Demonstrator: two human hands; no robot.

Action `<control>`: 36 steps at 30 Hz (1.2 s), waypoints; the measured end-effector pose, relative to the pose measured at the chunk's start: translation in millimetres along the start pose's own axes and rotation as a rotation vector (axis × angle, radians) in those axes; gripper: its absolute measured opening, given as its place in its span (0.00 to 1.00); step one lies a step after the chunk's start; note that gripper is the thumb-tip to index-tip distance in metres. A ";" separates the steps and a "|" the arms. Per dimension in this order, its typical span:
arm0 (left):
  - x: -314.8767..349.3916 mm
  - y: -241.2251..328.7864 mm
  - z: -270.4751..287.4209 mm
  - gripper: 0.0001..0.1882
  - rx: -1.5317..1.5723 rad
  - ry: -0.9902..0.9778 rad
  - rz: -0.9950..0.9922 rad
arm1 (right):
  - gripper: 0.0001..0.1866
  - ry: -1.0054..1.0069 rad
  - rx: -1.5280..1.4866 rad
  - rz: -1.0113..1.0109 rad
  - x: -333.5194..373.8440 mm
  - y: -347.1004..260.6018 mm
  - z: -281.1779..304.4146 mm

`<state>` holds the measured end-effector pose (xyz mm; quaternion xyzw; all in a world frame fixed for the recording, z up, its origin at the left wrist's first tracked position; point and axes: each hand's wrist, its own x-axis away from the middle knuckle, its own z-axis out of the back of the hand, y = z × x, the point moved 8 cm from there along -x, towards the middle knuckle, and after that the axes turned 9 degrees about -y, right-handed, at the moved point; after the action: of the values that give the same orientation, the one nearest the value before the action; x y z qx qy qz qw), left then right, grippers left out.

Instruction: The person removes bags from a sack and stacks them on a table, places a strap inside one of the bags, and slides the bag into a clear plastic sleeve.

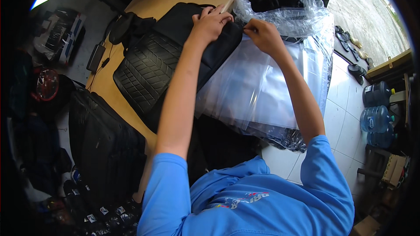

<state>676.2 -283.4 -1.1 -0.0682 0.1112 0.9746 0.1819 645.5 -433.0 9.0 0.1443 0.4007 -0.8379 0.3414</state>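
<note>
A black backpack (175, 35) with a ridged, tyre-tread patterned panel (151, 65) lies slanted across the wooden table. My left hand (209, 25) grips its far edge, the fingers bent over the top. Just to the right, at the backpack's corner, my right hand (264, 36) is closed in a pinch. What sits between those fingertips is too small to make out. Beneath my right forearm, clear plastic bags (258, 83) lie in a flat stack, partly overlapped by the backpack.
Crumpled clear plastic (286, 19) surrounds dark contents at the far right. A black device with a cable (96, 57) rests at the table's left edge (111, 61). More black bags (105, 140) stand at lower left. Blue water jugs (375, 119) and sandals (357, 72) are on the right.
</note>
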 end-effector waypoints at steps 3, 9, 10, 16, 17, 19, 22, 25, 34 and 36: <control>5.3 -6.8 9.5 0.11 0.160 0.065 0.001 | 0.05 -0.073 -0.023 -0.092 -2.5 2.6 -3.9; 16.6 6.8 20.9 0.11 0.055 0.280 -0.117 | 0.05 -0.063 0.099 -0.004 2.8 -9.6 2.8; 11.3 5.8 14.4 0.12 0.039 0.184 -0.072 | 0.05 -0.078 0.088 -0.034 5.4 -8.8 5.6; -2.0 2.7 3.6 0.14 0.064 0.052 -0.039 | 0.05 -0.103 0.065 -0.025 29.0 -19.0 -6.0; -5.9 2.4 3.2 0.14 0.045 0.026 -0.040 | 0.05 -0.116 0.063 0.031 33.4 -28.0 -12.6; -9.6 -0.5 3.7 0.15 0.061 -0.001 -0.027 | 0.06 -0.087 0.053 0.022 42.9 -44.5 -21.8; -14.2 0.2 -2.1 0.15 0.099 -0.046 -0.022 | 0.05 -0.060 -0.042 0.021 64.9 -71.1 -46.7; -11.7 -9.1 1.8 0.14 0.051 -0.023 0.014 | 0.06 -0.088 -0.225 0.105 84.4 -129.3 -88.5; 96.4 -2.4 15.6 0.32 -0.080 -0.437 0.020 | 0.06 -0.007 -0.360 -0.055 101.5 -159.6 -104.7; 104.5 -8.3 9.6 0.34 -0.105 -0.462 0.040 | 0.05 -0.035 -0.313 0.092 104.7 -186.9 -109.1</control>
<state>581.8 -238.0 -11.5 0.1493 0.0173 0.9722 0.1793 437.5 -313.6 -7.4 0.0930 0.5135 -0.7509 0.4048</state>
